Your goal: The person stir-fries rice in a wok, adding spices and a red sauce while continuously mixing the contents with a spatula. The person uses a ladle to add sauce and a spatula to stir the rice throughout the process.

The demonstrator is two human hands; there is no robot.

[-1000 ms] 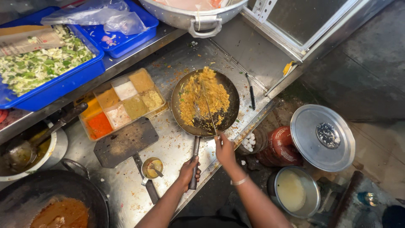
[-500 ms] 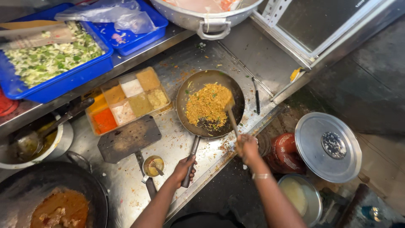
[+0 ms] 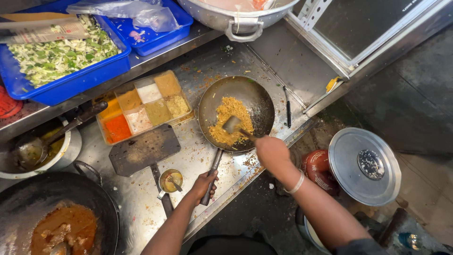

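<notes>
A dark round wok (image 3: 257,97) sits on the steel counter (image 3: 212,61), holding yellow fried rice (image 3: 229,120) heaped on its near left side. My left hand (image 3: 204,183) grips the wok's long handle (image 3: 212,172) near its end. My right hand (image 3: 271,152) holds a metal ladle (image 3: 232,124) whose bowl rests in the rice. A metal bangle sits on my right wrist.
A tray of coloured spices (image 3: 141,105) lies left of the wok. A dark flat board (image 3: 144,149) and a small sauce cup (image 3: 170,180) sit nearby. A black pan of orange curry (image 3: 61,226) is bottom left. Blue tubs (image 3: 66,87) of chopped greens stand behind. A lidded pot (image 3: 364,165) stands on the floor at right.
The rice has been pushed from a spread layer into a heap at the wok's near left. My right hand moved left and forward with the ladle. My left hand stays on the handle.
</notes>
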